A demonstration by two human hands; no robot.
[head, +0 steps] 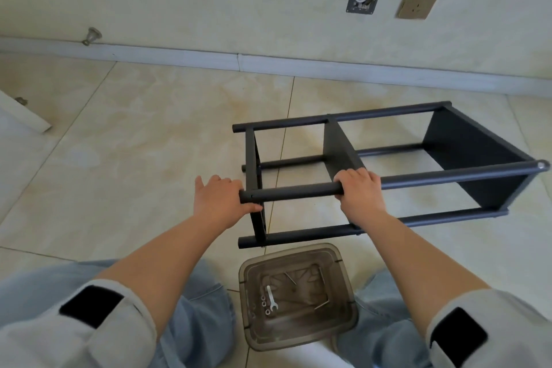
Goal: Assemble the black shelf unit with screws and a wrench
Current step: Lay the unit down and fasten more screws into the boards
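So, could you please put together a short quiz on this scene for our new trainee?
1. True or false: the black shelf unit stands upright on its legs.
2. Where does the wrench lie? A) on the tiled floor B) in the clear plastic bin C) in the right hand
3. Fill in: both hands touch the same black ____ of the unit.

Key
1. False: it lies on its side on the floor.
2. B: it lies in the bin with small washers beside it.
3. Tube: the right hand grips the tube near its middle, and the left hand holds its end.
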